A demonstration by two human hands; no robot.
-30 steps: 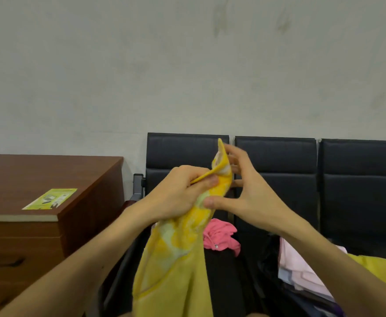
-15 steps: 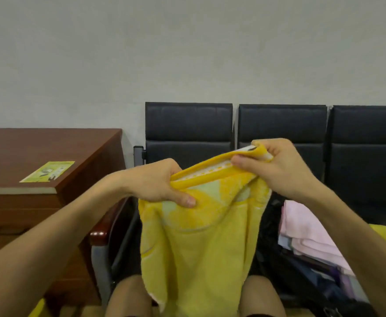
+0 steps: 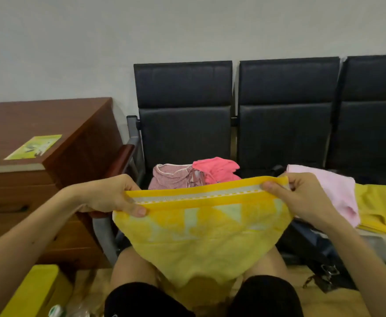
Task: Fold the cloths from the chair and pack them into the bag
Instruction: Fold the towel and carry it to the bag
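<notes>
From my head view, both of my hands hold one yellow terry towel with a white woven band (image 3: 201, 236) stretched flat between them, above my knees. My left hand (image 3: 109, 197) pinches the towel's upper left corner, with the thumb pressed on the front face and the fingers curled behind. My right hand (image 3: 301, 197) pinches the upper right corner the same way. The top edge runs nearly level, and the rest of the towel hangs down in a rounded sag over my lap.

Behind the towel stands a row of black padded chairs (image 3: 183, 110) against a pale wall. On the left seat lie a dusty-pink speckled garment (image 3: 171, 177) and, touching it on its right, a bright coral-pink cloth (image 3: 217, 170).

Right of my right hand is a folded pale pink cloth (image 3: 333, 191), with a folded mustard-yellow cloth (image 3: 384, 207) just beside it. Both are above a dark bag with a metal buckle (image 3: 313, 248). I cannot tell whether they lie inside the bag or on top of it.

To the left is a brown wooden cabinet surface (image 3: 39, 120) carrying a green-yellow leaflet (image 3: 34, 147). A yellow box (image 3: 34, 291) sits on the floor at the lower left.
</notes>
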